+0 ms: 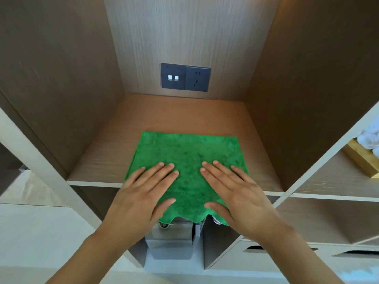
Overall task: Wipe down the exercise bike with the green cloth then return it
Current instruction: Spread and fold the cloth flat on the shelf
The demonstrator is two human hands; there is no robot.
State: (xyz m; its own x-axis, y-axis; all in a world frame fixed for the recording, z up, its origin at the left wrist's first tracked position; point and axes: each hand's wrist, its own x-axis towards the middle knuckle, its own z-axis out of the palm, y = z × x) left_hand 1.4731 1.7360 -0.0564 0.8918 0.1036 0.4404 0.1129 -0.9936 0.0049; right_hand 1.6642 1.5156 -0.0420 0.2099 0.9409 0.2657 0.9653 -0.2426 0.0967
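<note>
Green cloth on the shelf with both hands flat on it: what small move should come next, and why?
Probably slide the green cloth a little further back. Its near edge overhangs the front of the shelf, and the left hand and right hand already press flat on it, so a short push would seat it fully before letting go.

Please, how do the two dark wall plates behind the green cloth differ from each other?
The left dark square wall plate carries two small white inserts, while the right dark square wall plate shows only dark socket holes. The left plate looks slightly bluer and its top edge sits a little higher in the picture. Both sit side by side, touching, on the wooden back panel above the shelf.
</note>
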